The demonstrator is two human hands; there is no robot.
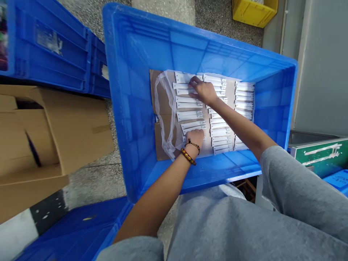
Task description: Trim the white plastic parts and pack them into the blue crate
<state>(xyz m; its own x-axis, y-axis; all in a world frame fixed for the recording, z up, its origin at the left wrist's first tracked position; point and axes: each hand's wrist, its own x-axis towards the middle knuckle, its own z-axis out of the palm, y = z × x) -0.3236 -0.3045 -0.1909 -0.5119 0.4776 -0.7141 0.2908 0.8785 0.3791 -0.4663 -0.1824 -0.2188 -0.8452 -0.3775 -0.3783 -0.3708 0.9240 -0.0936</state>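
Rows of flat white strips [189,115], with small holes at their ends, lie in a deep blue crate [201,47]. My right hand [205,92] is over the upper part of the left row, its thumb and fingers curled around a pair of strips there. At the lower end of the same row, my left hand [195,137] is closed, knuckles up. Its fingertips are hidden, and the strip under it shows only in part. Beneath the strips are brown cardboard [164,139] and a thin, crumpled translucent sheet [169,145].
Other blue crates [65,54] stand at the left, above an open cardboard box [81,137]. Another blue surface [78,224] is at the lower left. A yellow bin [254,13] is on the floor at the top right. A green panel [320,154] is beside the crate at right.
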